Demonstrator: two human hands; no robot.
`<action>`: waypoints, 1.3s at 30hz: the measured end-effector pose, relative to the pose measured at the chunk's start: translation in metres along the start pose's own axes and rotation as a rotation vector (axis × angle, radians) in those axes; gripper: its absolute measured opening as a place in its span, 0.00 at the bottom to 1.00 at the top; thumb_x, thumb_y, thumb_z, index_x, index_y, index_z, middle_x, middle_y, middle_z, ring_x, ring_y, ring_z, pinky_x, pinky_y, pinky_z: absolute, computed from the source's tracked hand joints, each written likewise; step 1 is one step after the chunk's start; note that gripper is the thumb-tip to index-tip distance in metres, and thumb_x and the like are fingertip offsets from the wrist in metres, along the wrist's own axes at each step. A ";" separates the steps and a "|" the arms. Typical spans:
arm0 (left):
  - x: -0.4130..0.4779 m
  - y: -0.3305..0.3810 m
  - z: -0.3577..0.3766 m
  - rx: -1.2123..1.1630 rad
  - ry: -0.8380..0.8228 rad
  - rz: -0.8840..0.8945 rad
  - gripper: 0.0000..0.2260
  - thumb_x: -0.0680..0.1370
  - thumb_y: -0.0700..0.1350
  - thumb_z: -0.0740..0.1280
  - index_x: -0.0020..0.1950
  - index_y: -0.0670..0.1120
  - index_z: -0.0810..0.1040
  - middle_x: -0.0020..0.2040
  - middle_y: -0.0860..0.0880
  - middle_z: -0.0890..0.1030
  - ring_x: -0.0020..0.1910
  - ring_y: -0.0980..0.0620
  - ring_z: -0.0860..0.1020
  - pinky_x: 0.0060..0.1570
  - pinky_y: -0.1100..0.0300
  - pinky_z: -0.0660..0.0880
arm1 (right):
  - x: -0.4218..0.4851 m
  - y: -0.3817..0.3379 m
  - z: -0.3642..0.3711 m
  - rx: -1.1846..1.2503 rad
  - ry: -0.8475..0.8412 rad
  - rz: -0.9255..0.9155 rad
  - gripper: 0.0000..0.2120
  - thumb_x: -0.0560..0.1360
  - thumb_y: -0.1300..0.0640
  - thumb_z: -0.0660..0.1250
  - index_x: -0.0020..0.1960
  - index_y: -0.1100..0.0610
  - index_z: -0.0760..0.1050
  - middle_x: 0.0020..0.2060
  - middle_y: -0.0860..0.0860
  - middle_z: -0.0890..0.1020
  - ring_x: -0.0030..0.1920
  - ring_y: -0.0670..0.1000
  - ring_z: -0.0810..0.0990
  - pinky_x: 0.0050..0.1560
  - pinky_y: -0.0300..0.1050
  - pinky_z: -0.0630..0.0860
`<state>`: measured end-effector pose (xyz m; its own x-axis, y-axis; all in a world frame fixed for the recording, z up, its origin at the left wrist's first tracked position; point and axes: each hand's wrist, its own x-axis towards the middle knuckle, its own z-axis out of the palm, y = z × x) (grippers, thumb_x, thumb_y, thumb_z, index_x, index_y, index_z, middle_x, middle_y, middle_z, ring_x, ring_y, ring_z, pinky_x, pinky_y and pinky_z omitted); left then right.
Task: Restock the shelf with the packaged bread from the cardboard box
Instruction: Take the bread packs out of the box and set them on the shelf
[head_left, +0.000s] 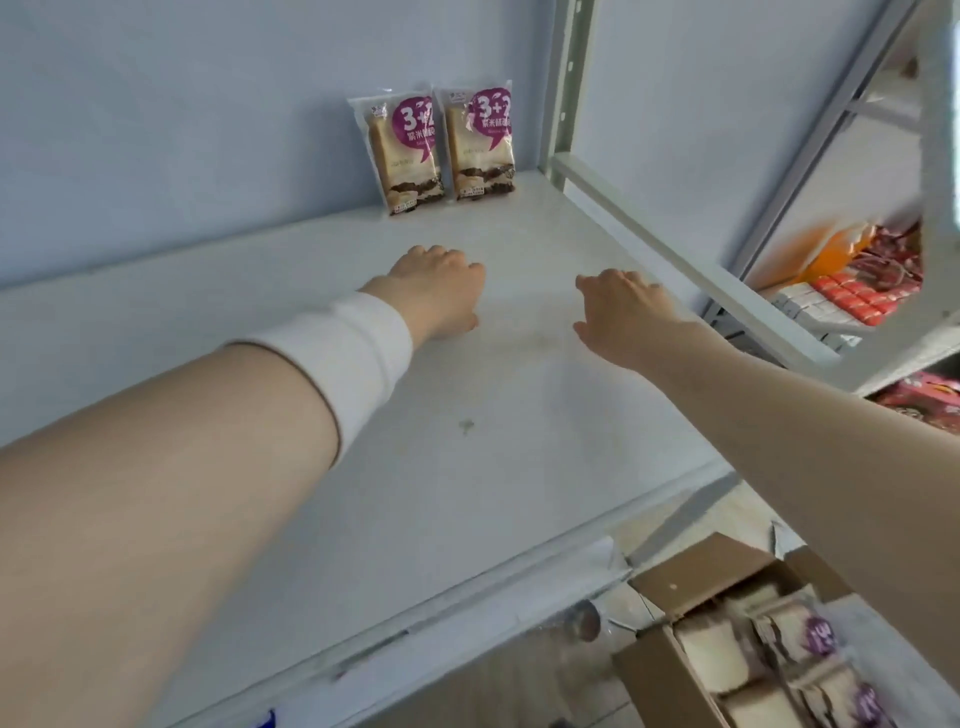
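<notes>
Two bread packs stand upright side by side against the back wall of the white shelf (519, 395): the left pack (402, 153) and the right pack (480, 143), each clear with a purple "3+2" label. My left hand (436, 291) hovers over the shelf in front of them, fingers curled, holding nothing. My right hand (618, 312) is to its right, palm down with fingers apart, also empty. An open cardboard box (691, 577) at the lower right, below the shelf's front edge, holds several more bread packs (769, 654).
A grey metal upright (563, 88) and side rail (675, 260) bound the shelf on the right. Beyond it, a neighbouring shelf carries red and orange packaged goods (852, 291). A white band covers my left wrist (353, 358).
</notes>
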<state>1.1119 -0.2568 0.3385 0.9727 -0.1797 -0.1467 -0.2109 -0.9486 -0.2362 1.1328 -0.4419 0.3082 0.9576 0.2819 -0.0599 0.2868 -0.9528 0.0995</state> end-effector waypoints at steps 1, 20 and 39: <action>-0.014 0.011 -0.008 -0.008 -0.028 0.037 0.19 0.79 0.52 0.59 0.68 0.45 0.67 0.66 0.43 0.71 0.65 0.42 0.69 0.64 0.50 0.66 | -0.018 0.005 -0.003 -0.006 -0.031 -0.004 0.19 0.79 0.53 0.57 0.68 0.59 0.65 0.62 0.57 0.71 0.63 0.59 0.70 0.58 0.51 0.69; -0.118 0.403 -0.042 0.075 -0.350 0.673 0.22 0.80 0.55 0.58 0.71 0.47 0.64 0.67 0.45 0.72 0.64 0.44 0.71 0.55 0.55 0.68 | -0.390 0.254 0.097 0.122 -0.446 0.390 0.20 0.78 0.51 0.58 0.67 0.58 0.68 0.61 0.57 0.74 0.61 0.59 0.75 0.56 0.51 0.74; 0.007 0.645 0.261 -0.294 -0.831 0.475 0.27 0.78 0.51 0.63 0.73 0.43 0.59 0.71 0.40 0.66 0.68 0.40 0.68 0.67 0.48 0.66 | -0.443 0.263 0.433 0.984 -0.857 1.086 0.23 0.78 0.47 0.59 0.65 0.64 0.67 0.61 0.60 0.75 0.61 0.59 0.74 0.56 0.45 0.70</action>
<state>0.9572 -0.8014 -0.0653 0.3939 -0.4239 -0.8156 -0.4188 -0.8726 0.2513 0.7713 -0.8666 -0.0693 0.3018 -0.3229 -0.8970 -0.8835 -0.4482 -0.1360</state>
